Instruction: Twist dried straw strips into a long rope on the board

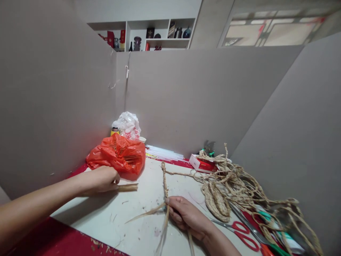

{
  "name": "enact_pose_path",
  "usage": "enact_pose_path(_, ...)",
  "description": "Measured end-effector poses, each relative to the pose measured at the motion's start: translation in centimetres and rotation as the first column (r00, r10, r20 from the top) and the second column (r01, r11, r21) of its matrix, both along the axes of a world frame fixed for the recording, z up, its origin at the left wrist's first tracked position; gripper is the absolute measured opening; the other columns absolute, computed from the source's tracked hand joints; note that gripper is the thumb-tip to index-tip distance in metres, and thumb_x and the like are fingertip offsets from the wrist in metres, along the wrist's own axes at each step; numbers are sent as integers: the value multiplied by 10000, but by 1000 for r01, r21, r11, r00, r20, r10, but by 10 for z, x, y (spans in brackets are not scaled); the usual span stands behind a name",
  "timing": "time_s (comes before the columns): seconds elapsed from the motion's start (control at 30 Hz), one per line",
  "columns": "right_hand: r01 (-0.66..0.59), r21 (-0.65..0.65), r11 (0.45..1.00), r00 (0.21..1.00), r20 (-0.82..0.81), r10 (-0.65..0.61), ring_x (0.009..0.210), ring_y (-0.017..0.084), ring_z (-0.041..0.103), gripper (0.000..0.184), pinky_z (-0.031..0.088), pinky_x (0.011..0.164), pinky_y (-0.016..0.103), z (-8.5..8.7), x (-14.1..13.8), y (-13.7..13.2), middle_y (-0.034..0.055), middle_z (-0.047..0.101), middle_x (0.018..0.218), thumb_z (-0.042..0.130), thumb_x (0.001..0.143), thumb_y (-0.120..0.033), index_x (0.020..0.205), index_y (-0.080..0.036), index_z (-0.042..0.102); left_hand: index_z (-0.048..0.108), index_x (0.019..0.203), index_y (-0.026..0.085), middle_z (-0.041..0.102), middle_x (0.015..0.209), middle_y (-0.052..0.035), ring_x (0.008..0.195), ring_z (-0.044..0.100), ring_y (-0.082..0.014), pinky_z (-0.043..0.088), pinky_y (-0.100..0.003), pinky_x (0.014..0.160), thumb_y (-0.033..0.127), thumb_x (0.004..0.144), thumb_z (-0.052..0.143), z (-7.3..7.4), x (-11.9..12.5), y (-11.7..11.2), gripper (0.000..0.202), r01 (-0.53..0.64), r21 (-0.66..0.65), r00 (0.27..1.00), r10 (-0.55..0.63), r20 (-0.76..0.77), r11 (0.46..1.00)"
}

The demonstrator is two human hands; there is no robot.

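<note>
My left hand [105,179] is closed round a flat, dry, straw-coloured leaf strip [128,187], whose cut end points right over the white board. At centre right, my right hand [186,217] pinches the lower end of a braided straw cord [165,181]. Loose strands [146,213] fan out below the pinch, to the left and toward me. From the braid's upper part, a thin cord runs right into a tangled heap of straw rope [239,185]. Part of the leaf strip is hidden behind my left hand and wrist.
The white board [106,220] lies on a red surface [53,236]. A red plastic bag [117,154] of thin brown sticks stands at back left, before a white bag [129,124]. Red-handled scissors [241,231], glue sticks [165,153] and pliers [208,147] lie around. Grey partitions enclose the table.
</note>
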State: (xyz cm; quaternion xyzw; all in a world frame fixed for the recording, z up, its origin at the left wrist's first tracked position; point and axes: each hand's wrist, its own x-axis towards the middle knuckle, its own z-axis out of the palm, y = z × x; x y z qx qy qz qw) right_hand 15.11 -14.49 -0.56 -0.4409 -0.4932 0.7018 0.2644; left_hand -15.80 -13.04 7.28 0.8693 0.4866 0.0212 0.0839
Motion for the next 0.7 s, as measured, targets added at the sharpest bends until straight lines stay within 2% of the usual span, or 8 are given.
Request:
enact_pose_path(0.07, 4, 8, 1000, 1000, 2, -4, 311, 22, 157, 386, 76, 326, 189, 0, 0, 0, -95, 315, 368, 536, 787, -456, 548, -177, 421, 617, 623, 206, 569, 559, 1, 470, 410, -113, 262, -241, 481, 275, 763, 481, -1, -1, 6, 207, -13, 30, 998, 11, 57, 999)
enact_pose_path(0.17, -3, 13, 1000, 1000, -6, 3, 307, 23, 163, 394, 84, 325, 188, 0, 0, 0, -94, 309, 363, 544, 783, -456, 535, -175, 422, 621, 693, 191, 595, 648, -13, 561, 474, -123, 320, -233, 545, 239, 834, 386, 10, 9, 18, 278, -6, 192, 984, -28, 175, 981)
enact_pose_path(0.27, -2, -2, 1000, 1000, -14, 2, 303, 22, 143, 396, 70, 322, 190, 0, 0, 1, -95, 308, 358, 552, 779, -455, 531, -177, 417, 647, 801, 193, 634, 774, -52, 706, 550, -157, 377, -252, 677, 205, 850, 371, 17, 19, 35, 280, 22, 340, 990, -69, 125, 940)
enact_pose_path(0.37, -3, 2, 1000, 1000, -18, 3, 303, 22, 142, 397, 65, 320, 190, -2, 1, 2, -95, 309, 362, 556, 783, -452, 533, -176, 416, 661, 835, 201, 637, 722, -70, 715, 577, -186, 391, -277, 716, 150, 799, 431, 9, 20, 46, 239, 43, 305, 997, -23, -68, 952)
enact_pose_path(0.43, -14, 15, 1000, 1000, -24, 15, 300, 25, 160, 404, 74, 317, 191, -2, 2, 2, -93, 309, 362, 551, 790, -459, 534, -176, 420, 659, 817, 203, 621, 649, -63, 644, 577, -190, 392, -278, 660, 128, 768, 450, -3, 16, 48, 228, 18, 216, 984, 22, -179, 976)
enact_pose_path(0.5, -29, 17, 999, 999, -31, 30, 297, 24, 167, 410, 77, 314, 194, -3, 2, 3, -92, 313, 363, 544, 798, -460, 532, -176, 419, 653, 767, 202, 609, 614, -55, 582, 566, -186, 378, -273, 598, 124, 750, 453, -13, 12, 46, 215, -15, 134, 974, 45, -220, 991)
enact_pose_path(0.57, -38, 10, 999, 999, -34, 38, 297, 22, 166, 403, 73, 315, 194, -3, 3, 4, -94, 314, 364, 539, 804, -452, 536, -173, 425, 644, 704, 196, 603, 599, -51, 550, 555, -183, 366, -279, 570, 128, 728, 470, -19, 10, 47, 188, -70, 112, 983, 87, -161, 991)
enact_pose_path(0.7, -32, -4, 999, 999, -36, 32, 300, 20, 158, 393, 66, 317, 195, -3, 2, 4, -95, 317, 367, 539, 801, -444, 540, -173, 427, 646, 702, 175, 621, 649, -70, 616, 570, -204, 375, -321, 617, 134, 737, 477, -17, 11, 66, 177, -194, 198, 981, 189, 42, 961)
